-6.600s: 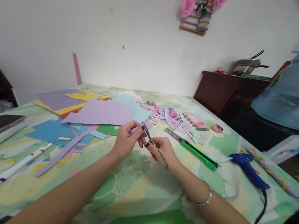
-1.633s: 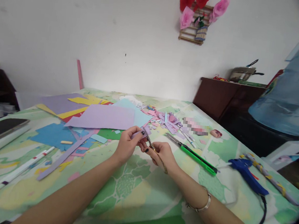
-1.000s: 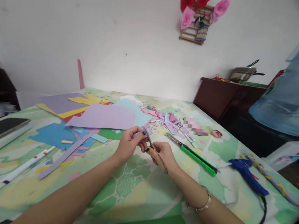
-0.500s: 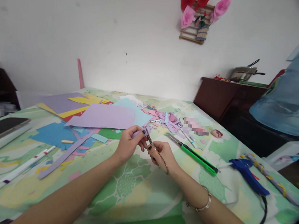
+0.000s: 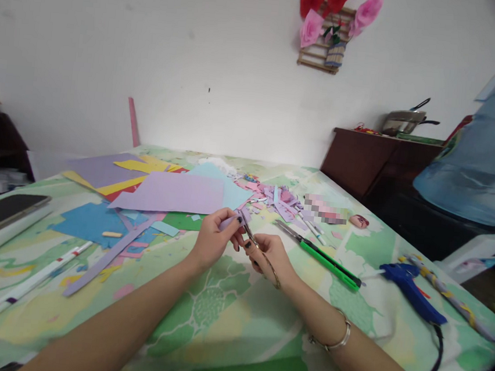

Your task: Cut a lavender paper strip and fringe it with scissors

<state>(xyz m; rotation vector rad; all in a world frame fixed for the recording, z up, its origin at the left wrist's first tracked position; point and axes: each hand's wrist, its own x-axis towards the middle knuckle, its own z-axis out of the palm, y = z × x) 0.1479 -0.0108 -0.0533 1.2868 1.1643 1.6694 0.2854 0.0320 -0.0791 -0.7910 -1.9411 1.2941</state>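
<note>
Pinched in my left hand (image 5: 215, 239) is a small piece of purple paper (image 5: 227, 222), partly covered by the fingers. My right hand (image 5: 269, 257) is closed round the handles of a pair of scissors (image 5: 271, 267), whose blades point up and left and meet the paper. Behind my hands lies a large light-purple sheet (image 5: 172, 193) on a light-blue sheet (image 5: 234, 187). To the right of my right hand rests a green utility knife (image 5: 330, 264) with its blade out. Purple and pink paper scraps (image 5: 283, 200) are heaped beyond the hands.
A blue glue gun (image 5: 414, 292) with a black cord lies at the right, beside a wrapped purple-and-yellow stick (image 5: 451, 295). On the left are a dark phone (image 5: 1, 217), a white stick (image 5: 31, 287), a purple strip (image 5: 106, 259) and blue paper (image 5: 81, 222). A pink eraser-like piece (image 5: 359, 221) sits near the right edge.
The scissor blades look closer together on the purple paper than before. Both hands hold almost the same place, and the things on the table have not moved.
</note>
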